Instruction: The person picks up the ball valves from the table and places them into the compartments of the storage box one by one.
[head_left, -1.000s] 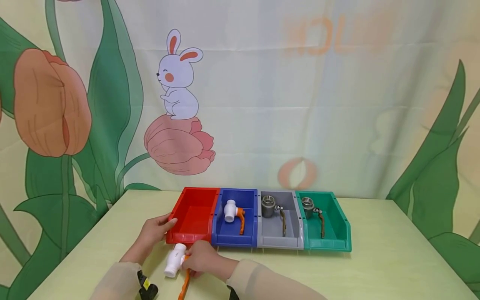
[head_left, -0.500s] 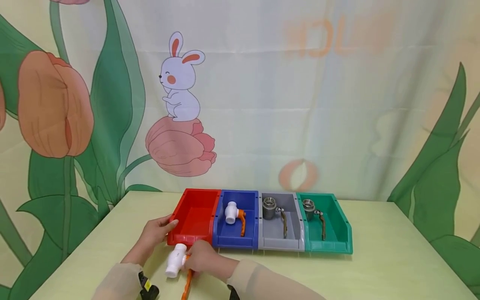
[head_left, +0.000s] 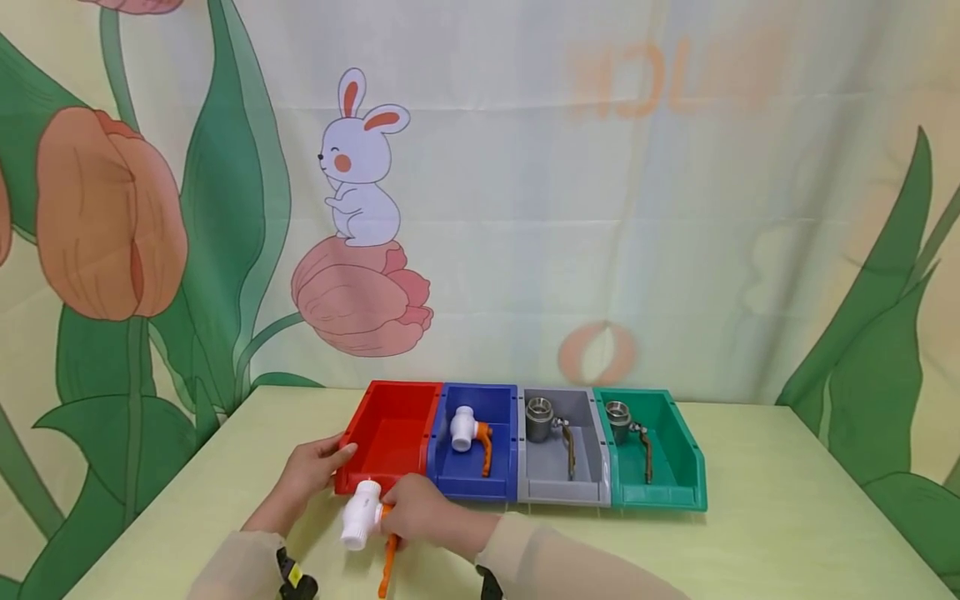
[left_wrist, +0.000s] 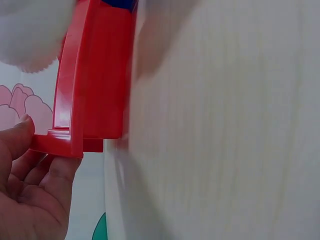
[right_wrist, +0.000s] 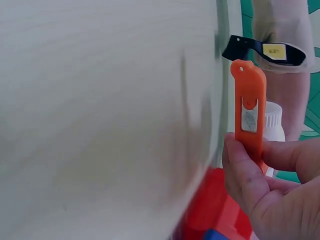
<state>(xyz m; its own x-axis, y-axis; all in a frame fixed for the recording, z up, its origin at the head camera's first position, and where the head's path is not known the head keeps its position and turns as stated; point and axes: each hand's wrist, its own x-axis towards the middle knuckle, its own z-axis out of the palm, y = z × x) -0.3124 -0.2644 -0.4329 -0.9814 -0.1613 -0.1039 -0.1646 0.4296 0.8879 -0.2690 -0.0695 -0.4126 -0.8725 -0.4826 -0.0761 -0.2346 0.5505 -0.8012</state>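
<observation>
My right hand pinches the orange handle of a white plastic ball valve, just in front of the red bin. In the right wrist view, thumb and fingers close on the flat orange handle, with the white body partly hidden behind it. My left hand grips the left side wall of the red bin. The left wrist view has the thumb over the bin's edge and the fingers below it; the blurred white valve body shows at the upper left.
Right of the red bin, a blue bin holds another white ball valve with an orange handle. Grey and green bins follow, each with a metal ball valve. A printed curtain hangs behind the table.
My right hand has moved slightly up and to the right with the ball valve, whose white end now overlaps the red bin's front edge. The left hand keeps its grip on the bin.
</observation>
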